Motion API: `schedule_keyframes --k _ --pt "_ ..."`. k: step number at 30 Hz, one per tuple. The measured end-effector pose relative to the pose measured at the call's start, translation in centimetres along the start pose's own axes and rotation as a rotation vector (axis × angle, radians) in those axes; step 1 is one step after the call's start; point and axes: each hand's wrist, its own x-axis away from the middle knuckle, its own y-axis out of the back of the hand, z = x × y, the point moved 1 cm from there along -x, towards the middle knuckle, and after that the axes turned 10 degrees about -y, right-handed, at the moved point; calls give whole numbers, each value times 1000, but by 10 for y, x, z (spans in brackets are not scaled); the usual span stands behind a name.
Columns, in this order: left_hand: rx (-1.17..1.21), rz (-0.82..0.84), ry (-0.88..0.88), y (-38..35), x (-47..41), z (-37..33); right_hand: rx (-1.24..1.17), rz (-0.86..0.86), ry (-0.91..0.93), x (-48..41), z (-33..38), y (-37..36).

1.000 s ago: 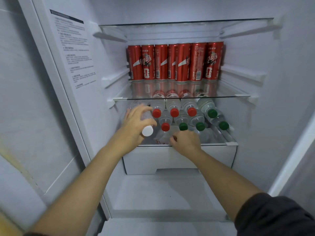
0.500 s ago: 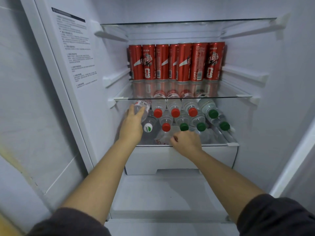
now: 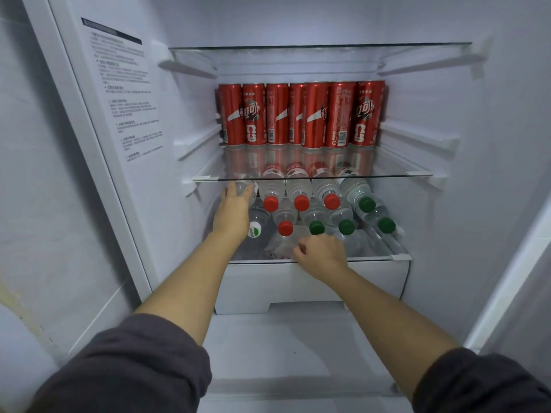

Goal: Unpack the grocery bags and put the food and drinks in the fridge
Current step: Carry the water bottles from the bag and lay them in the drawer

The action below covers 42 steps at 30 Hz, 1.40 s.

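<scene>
**Seven cans and a stack of bottles stored; one bottle in placement**

Seven red cans (image 3: 301, 114) stand upright in a row at the back of the glass shelf (image 3: 387, 171) inside the fridge (image 3: 492, 144). This part of the task appears complete.

On the lower shelf (image 3: 399, 257) the water bottles (image 3: 328, 192) lie on their sides in two layers, caps toward the door. Nine caps are visible: four red, four green and one white.

1. Left hand (image 3: 234, 213): reaches to the upper left corner of the stack, just under the glass shelf. Its fingers close round the near end of a clear bottle (image 3: 244, 187) and hold it level with the top layer. The white-capped bottle (image 3: 254, 229) lies directly below this hand.
2. Right hand (image 3: 322, 254): rests at the front edge of the lower shelf with fingers curled, touching a front bottle (image 3: 277, 247) that lies there. Whether it grips that bottle or only steadies it cannot be told.

Judged status: the drinks are largely stored, and the step in hand is seating the clear bottle in the top layer. No grocery bags and no food are in view, so the remaining quantity cannot be determined.
</scene>
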Motion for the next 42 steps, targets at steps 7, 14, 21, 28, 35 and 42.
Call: schedule_keyframes --k 7,14,21,28,35,42 --pt "35 26 -10 -5 -14 3 -14 33 -15 2 1 3" --pt "185 -133 81 -10 8 2 -156 78 -18 -4 0 6" --pt "-9 -228 113 -47 24 -1 -260 -20 -61 -24 8 7" --pt "-16 -211 143 -49 20 -2 -179 -63 -55 -37 9 7" --pt "17 -183 133 -42 33 -1 -182 -69 -102 -27 7 10" --pt "179 -90 256 -42 36 -19 -259 -106 -179 -25 12 8"
